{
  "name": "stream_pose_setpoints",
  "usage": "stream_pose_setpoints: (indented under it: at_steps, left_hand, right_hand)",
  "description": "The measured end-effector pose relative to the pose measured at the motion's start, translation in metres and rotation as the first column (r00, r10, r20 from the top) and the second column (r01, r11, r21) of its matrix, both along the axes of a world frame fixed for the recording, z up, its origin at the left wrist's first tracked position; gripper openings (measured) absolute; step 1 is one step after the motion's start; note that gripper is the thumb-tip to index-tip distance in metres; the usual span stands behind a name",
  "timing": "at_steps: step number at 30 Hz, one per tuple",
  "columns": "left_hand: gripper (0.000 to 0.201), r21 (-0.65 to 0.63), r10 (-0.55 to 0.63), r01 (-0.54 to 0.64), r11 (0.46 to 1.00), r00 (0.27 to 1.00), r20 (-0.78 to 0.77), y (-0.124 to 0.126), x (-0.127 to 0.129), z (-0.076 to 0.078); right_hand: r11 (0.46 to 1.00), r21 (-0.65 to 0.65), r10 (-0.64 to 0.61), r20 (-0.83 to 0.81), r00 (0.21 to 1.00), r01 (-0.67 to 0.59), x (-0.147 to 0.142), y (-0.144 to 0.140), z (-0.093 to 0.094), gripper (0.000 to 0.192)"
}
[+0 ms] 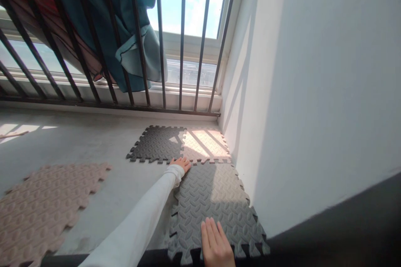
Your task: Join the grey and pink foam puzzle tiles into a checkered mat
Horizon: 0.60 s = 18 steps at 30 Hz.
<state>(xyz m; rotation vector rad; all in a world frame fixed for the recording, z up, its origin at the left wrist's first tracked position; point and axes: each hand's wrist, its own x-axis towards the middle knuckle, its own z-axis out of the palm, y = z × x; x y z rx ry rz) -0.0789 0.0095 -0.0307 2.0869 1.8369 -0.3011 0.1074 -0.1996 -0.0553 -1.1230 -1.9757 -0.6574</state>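
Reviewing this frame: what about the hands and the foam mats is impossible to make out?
Head view only:
- right hand: wrist and arm cut off by the bottom edge.
- left hand: mostly covered by the white sleeve; fingertip contact on the seam unclear.
- grey mat: near edge cut by the frame.
- loose beige mat: left part out of frame.

Grey concrete floor [94, 142] with three joined foam mats [206, 192] and one loose pink mat [46, 200].
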Motion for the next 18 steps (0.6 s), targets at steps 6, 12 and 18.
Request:
stream_pose_setpoints:
  at_steps: [6, 12, 18]
  left_hand:
    - [0.051, 0.007, -0.023, 0.023, 1.0, 1.0, -0.02, 0.015, 0.019, 0.023]
    - [0.048, 0.073, -0.231, 0.225, 0.972, 0.969, 0.089, 0.013, 0.072, 0.007]
    - [0.046, 0.135, -0.145, 0.128, 0.983, 0.98, 0.133, 0.003, 0.094, -0.02]
  right_hand:
    - [0.999, 0.025, -0.046, -0.006, 0.999, 0.046, -0.01, 0.006, -0.011, 0.035]
    - [0.996, 0.028, -0.087, -0.094, 0.992, 0.09, -0.019, 0.008, -0.02, 0.039]
    - [0.989, 0.032, -0.136, -0.222, 0.965, 0.147, -0.025, 0.004, -0.032, 0.039]
